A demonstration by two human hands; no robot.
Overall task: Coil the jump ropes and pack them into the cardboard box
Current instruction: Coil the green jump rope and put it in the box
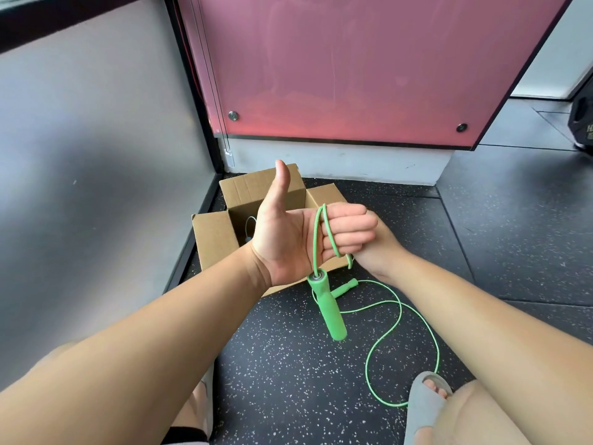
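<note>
Nearest me, slack green jump rope [401,313] snakes over the floor past a slipper [426,403]. One handle [329,308] dangles under the left hand [298,239], thumb up, fingers curled through rope loops. The right hand [378,248] sits behind it and I can't tell its grip. I judge the coiling has barely begun, and another wrap comes next. The cardboard box [213,239] waits open beyond.
</note>
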